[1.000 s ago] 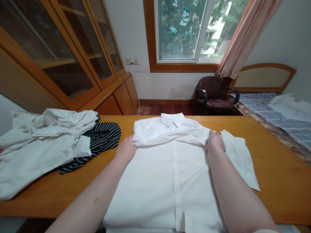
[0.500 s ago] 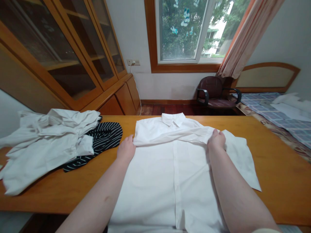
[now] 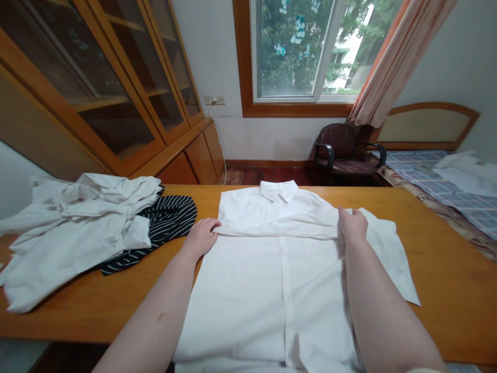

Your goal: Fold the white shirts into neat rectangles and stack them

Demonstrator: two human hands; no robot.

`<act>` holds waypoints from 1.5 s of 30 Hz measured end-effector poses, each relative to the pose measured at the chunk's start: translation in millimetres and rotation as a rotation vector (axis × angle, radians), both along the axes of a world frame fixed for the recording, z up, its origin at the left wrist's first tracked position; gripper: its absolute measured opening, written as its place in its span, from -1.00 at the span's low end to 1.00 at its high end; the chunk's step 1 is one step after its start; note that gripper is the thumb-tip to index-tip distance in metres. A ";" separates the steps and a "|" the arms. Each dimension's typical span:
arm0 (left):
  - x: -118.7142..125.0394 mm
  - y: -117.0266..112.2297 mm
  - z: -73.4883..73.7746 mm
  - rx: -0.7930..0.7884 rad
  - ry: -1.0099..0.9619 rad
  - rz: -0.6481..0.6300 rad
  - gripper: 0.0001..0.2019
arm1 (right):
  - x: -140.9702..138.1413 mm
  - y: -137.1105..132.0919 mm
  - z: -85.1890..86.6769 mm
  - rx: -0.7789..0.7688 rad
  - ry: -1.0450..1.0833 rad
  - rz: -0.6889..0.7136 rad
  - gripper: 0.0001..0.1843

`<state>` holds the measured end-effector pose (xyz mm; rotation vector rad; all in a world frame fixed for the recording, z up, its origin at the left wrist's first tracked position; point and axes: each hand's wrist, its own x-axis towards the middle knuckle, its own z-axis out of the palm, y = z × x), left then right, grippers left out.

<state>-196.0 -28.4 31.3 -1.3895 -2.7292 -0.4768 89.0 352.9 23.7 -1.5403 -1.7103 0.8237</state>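
White shirt (image 3: 248,290): spread on the surface in front of the person, between the two forearms, button placket up the middle, its near end reaching the lower edge of the view.
Collar (image 3: 278,190): at the far end, pointing away from the person.
Band of cloth (image 3: 279,225): lies across the chest, from one hand to the other.
Left hand (image 3: 202,235): pinching the band at the shirt's left side.
Right hand (image 3: 354,225): fingers curled tight, gripping the band's other end.
Sleeve (image 3: 392,254): lies out to the right, past the right hand.
Surface (image 3: 458,316): orange-brown wood.
Pile of white clothing (image 3: 73,233): left of the shirt, apart from it, partly covering a black striped cloth (image 3: 171,215).
Chair (image 3: 337,142): dark red, beyond the surface, near a bed (image 3: 430,166).
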 end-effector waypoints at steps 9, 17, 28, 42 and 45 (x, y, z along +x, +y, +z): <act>6.1 4.0 2.1 -0.058 -0.024 -0.016 -0.59 | 3.9 -2.5 7.9 0.119 -0.435 0.010 -0.70; 6.1 5.7 -1.9 -0.025 -0.029 -0.117 -0.54 | -17.5 -21.7 17.0 0.220 -0.676 0.368 -0.61; 8.7 9.7 -5.3 -0.029 -0.104 -0.169 -0.55 | -20.4 -26.3 19.6 0.216 -0.762 0.450 -0.52; 6.9 8.1 -9.8 -0.174 -0.026 -0.071 -0.40 | -11.4 -26.2 24.2 0.007 -0.668 0.469 -0.76; 5.5 7.1 -10.5 -0.170 -0.042 -0.050 -0.42 | -13.1 -24.2 20.5 -0.002 -0.704 0.444 -0.73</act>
